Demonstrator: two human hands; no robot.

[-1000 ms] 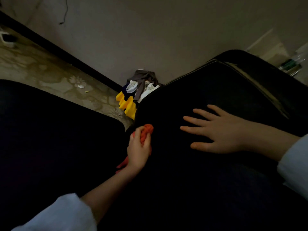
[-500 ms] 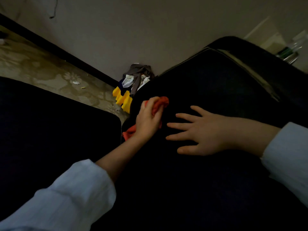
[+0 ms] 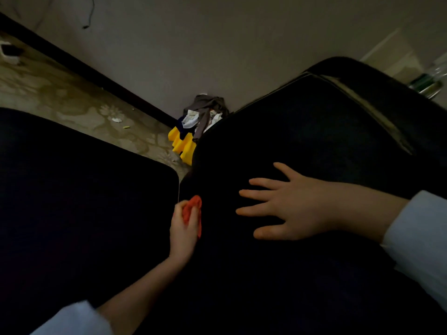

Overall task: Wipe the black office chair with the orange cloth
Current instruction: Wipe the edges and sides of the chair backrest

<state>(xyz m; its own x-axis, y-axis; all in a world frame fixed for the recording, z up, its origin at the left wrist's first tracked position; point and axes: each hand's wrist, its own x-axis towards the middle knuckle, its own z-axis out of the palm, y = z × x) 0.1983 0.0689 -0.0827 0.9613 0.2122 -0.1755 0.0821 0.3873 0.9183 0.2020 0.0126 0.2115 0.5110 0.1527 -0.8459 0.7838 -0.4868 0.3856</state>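
Our left hand (image 3: 183,228) grips the bunched orange cloth (image 3: 192,209) at the left edge of the black office chair (image 3: 302,131). Our right hand (image 3: 297,209) lies flat, fingers spread, just right of the cloth; the chair's broad surface runs on rightward.

Black office chair (image 3: 302,141) is reading as matt dark upholstery, weave too dim to tell; orange cloth (image 3: 192,210) is looking like soft, crumpled, matt textile. Floor (image 3: 60,97) is showing a smooth patterned surface with a faint sheen, and wall (image 3: 217,44) is looking flat and matt. Yellow piece (image 3: 180,143) is looking like smooth moulded plastic, the heap (image 3: 204,110) by it like limp cloth, sleeve (image 3: 416,238) like thin smooth fabric.
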